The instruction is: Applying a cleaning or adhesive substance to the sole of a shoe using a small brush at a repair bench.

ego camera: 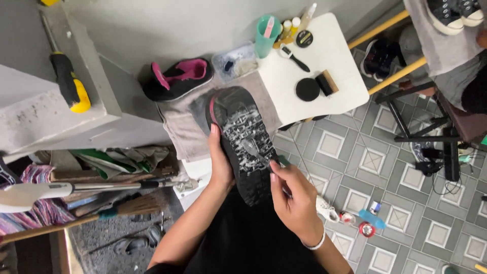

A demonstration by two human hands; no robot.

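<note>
Shoe [242, 142], sole up and covered in white suds, held over a grey towel [182, 124] on the white table [324, 61]. Left hand [220, 165] clamped on its left edge. Right hand [294, 195] pinches a small brush [256, 150] against the sole. Second shoe [177, 78], black and pink, lies beyond the towel.

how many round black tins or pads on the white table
2: a small round black tin near the table's far edge by the bottles, and a larger round black pad beside the brush. Others may be hidden.
</note>
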